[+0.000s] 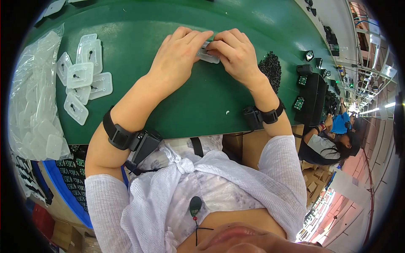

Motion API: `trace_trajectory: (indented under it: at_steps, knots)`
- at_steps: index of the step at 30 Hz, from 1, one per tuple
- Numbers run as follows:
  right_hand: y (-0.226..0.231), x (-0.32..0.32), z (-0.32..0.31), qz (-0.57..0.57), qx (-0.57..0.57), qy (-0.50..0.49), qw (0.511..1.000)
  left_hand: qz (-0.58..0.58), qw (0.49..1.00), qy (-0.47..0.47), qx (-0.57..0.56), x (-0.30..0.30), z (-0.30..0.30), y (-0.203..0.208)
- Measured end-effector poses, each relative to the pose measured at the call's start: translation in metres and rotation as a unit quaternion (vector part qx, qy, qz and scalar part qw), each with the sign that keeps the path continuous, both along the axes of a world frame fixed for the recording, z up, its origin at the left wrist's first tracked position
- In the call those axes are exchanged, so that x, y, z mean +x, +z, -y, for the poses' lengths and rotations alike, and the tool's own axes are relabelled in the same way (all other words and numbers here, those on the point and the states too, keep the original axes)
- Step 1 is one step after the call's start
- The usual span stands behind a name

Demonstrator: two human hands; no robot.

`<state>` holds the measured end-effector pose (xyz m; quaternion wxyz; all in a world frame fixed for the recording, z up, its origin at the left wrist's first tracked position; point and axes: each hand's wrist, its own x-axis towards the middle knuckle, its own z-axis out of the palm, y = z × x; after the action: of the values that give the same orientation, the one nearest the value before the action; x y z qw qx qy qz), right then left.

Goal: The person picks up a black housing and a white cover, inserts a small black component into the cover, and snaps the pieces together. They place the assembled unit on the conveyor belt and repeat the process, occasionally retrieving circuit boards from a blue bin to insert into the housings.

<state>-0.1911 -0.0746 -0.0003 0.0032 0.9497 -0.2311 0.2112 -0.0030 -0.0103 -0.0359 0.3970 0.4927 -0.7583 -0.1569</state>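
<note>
Over the green table, my left hand (177, 52) is closed on the left end of a small translucent plastic cover (210, 58), whose far side is hidden behind my fingers. My right hand (237, 54) is closed too, its thumb and fingertips pinched together over the cover; whatever is between them is too small to make out. Left of my left forearm lies a loose group of similar translucent covers (80, 75), several with a small black part at the middle. A heap of tiny black parts (270, 69) sits just right of my right hand.
A clear bag of translucent covers (36, 97) lies along the left table edge. Black housings and small green circuit boards (299, 103) stand on the right, beside a black box (311, 99). Below the left edge is a blue tray (59, 181) of boards. Other people sit farther right.
</note>
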Motion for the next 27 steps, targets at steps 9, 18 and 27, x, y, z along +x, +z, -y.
trace_trajectory:
  at_steps: [9, 18, 27]
  knots:
    - [0.000, -0.008, -0.007, -0.015, 0.012, -0.012, 1.000, 0.007, 1.000, 0.002, -0.010, -0.001, 0.001, -0.002]
    - [0.001, -0.008, -0.013, 0.012, 0.033, -0.030, 0.999, 0.009, 1.000, 0.005, -0.014, -0.001, 0.000, -0.002]
    - [-0.004, -0.007, -0.001, -0.008, -0.002, 0.025, 1.000, 0.020, 1.000, 0.007, -0.018, -0.002, 0.000, -0.003]
